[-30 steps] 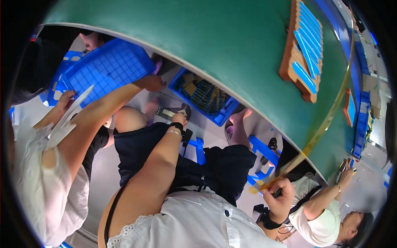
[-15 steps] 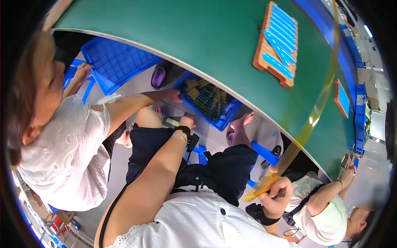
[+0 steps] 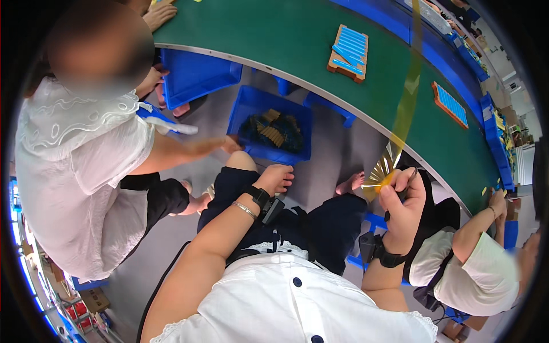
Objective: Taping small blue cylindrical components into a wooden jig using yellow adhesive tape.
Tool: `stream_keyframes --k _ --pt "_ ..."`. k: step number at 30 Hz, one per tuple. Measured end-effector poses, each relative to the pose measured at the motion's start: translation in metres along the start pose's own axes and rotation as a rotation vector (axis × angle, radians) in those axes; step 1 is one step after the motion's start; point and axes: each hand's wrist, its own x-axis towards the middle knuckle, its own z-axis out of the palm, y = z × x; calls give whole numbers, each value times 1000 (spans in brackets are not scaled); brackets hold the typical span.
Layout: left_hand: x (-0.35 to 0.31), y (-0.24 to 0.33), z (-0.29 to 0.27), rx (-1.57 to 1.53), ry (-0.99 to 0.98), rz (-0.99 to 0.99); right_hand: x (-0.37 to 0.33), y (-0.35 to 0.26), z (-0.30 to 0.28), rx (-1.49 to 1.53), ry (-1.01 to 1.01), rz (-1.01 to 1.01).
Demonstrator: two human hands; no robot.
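My right hand [image 3: 405, 197] pinches the crumpled end of a strip of clear amber tape [image 3: 407, 97]. The strip stretches up across the green table to the picture's top edge. My left hand [image 3: 276, 179], fingers curled in, is at the near rim of a blue bin [image 3: 269, 152]; whether it touches the rim or holds anything is hidden. In the bin lies a heap of brown pieces [image 3: 271, 134] with dark, thin parts. A co-worker's hand [image 3: 231, 144] is at the bin's left side.
On the green table [image 3: 257, 34] lie two brown trays [image 3: 347, 54] [image 3: 450, 104] with blue strips. Another blue bin [image 3: 200, 74] is tilted at the table's edge, beside the co-worker on the left. A person in white [image 3: 480, 268] sits at right.
My left hand has moved right, and the pale object by it no longer shows. My right hand has risen with the tape. The view has shifted, showing more of the bin.
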Motion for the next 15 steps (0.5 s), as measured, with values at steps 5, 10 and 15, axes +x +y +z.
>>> stream_keyframes --k 5,10,15 --pt "-21 11 2 36 -14 42 -3 -1 -1 70 -8 -28" --pt "-50 25 8 12 -72 98 -1 2 -3 81 -45 -36" --pt "-78 35 2 -27 -215 159 1 -3 5 91 -11 -40"
